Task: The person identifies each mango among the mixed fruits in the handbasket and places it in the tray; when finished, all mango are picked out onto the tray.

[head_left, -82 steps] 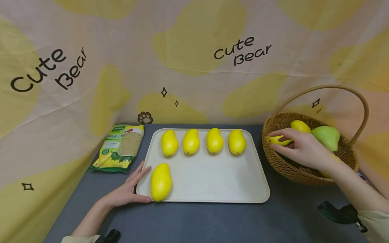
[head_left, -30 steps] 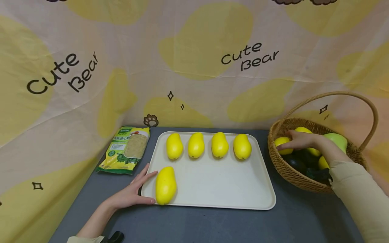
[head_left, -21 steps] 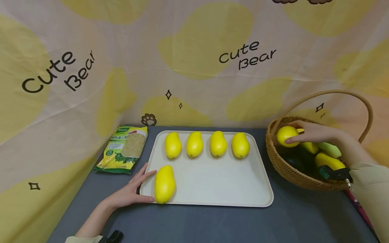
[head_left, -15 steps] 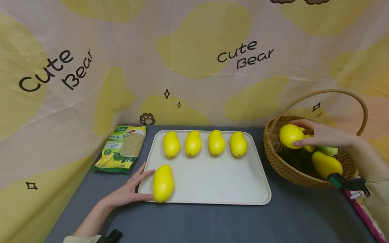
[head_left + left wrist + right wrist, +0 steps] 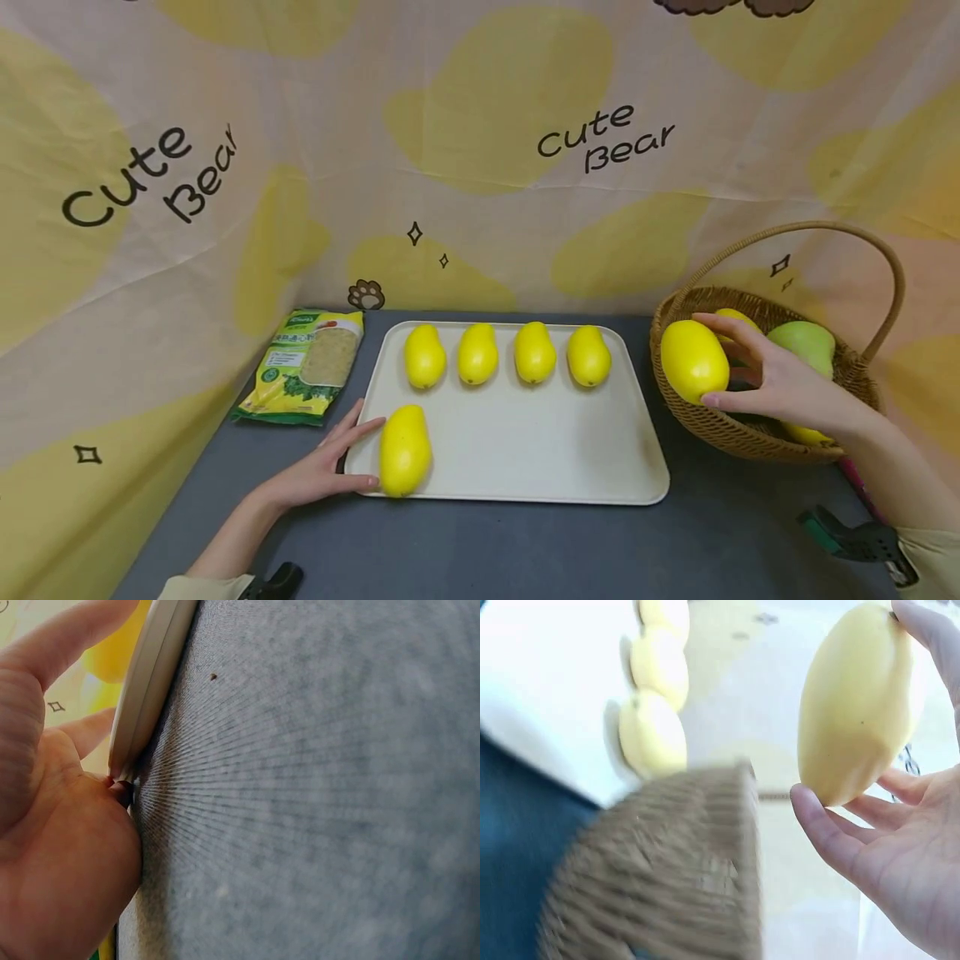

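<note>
My right hand (image 5: 780,383) holds a yellow mango (image 5: 693,360) by its ends, between thumb and fingers, over the left rim of the wicker basket (image 5: 697,419). In the right wrist view the held mango (image 5: 859,705) is raised above the basket's rim. My left hand (image 5: 315,477) rests against the left front corner of the cream tray (image 5: 525,442), fingers spread and thumb at the front edge. One mango (image 5: 405,452) lies on the tray beside that hand. A row of several mangoes, including a rightmost mango (image 5: 588,357), lies along the tray's back.
A green fruit (image 5: 804,343) and other yellow fruit sit in the basket, partly hidden by my right hand. The basket's tall handle (image 5: 817,225) arches over it. A yellow and green food packet (image 5: 300,367) lies left of the tray. A printed cloth (image 5: 465,125) hangs behind the table.
My right hand has gripped a mango inside the basket, lifted it and brought it left and forward over the rim. The left hand has stayed at the tray's corner.
</note>
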A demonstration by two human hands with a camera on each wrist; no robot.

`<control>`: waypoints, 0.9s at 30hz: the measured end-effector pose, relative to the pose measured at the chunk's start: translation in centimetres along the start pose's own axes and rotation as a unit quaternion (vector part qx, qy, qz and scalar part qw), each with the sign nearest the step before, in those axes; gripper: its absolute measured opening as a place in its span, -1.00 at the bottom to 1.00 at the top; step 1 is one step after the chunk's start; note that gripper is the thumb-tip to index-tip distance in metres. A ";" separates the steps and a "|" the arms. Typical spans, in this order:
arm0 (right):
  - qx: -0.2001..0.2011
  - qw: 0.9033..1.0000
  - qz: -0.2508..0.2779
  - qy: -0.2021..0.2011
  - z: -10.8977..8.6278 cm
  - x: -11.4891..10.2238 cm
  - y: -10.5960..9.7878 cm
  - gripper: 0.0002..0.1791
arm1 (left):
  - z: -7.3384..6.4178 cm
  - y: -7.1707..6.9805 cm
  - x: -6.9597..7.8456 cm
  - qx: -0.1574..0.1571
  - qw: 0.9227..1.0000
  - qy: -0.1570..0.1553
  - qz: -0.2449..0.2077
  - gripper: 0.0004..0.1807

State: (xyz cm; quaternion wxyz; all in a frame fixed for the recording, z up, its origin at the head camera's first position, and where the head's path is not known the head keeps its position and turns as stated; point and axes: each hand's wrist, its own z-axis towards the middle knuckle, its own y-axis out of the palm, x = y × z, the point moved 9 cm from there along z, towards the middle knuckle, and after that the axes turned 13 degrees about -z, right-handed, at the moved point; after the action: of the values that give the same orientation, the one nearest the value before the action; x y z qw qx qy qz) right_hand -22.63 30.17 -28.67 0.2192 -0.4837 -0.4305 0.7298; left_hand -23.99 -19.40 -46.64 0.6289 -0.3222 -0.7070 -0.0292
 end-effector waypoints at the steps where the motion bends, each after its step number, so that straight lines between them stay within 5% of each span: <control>1: -0.001 1.000 0.006 0.000 0.0 -0.4 0.5 0.01 | 0.0 0.0 0.0 0.000 1.000 0.001 0.000 -0.10; 12: -0.044 0.998 0.023 -0.035 1.6 -3.5 7.8 0.07 | 0.1 0.2 -0.2 0.002 1.000 -0.003 -0.001 -0.13; 27: -0.051 0.997 0.034 -0.049 4.8 -6.2 16.8 0.20 | 0.0 -0.1 -0.3 0.002 1.000 -0.004 -0.009 -0.16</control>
State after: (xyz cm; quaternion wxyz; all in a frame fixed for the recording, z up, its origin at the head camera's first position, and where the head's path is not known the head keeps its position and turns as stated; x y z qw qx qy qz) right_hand -22.61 14.68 -38.80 0.1478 -0.4721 -0.4608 0.7369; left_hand -24.02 -19.63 -46.89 0.6265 -0.3146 -0.7124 -0.0321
